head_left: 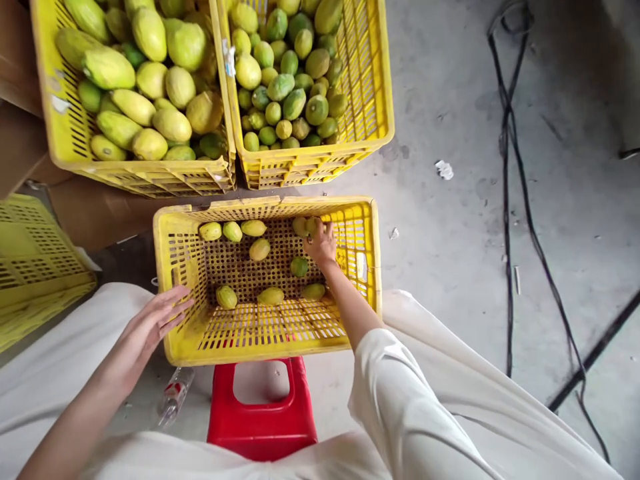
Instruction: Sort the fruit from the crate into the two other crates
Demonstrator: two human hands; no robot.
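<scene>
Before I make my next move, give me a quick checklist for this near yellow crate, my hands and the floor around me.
1. Right hand at the fruit in the far right corner of the near crate: ok.
2. Firm grip on that fruit: cannot tell; the fingers hide it.
3. Left hand open, holding nothing: ok.
4. Near crate firmly supported: cannot tell; its underside is hidden.
5. Black cable apart from the near crate: ok, on the floor to the right.
6. Floor free of clutter: not ok; a plastic bottle lies beside the red stool.
</scene>
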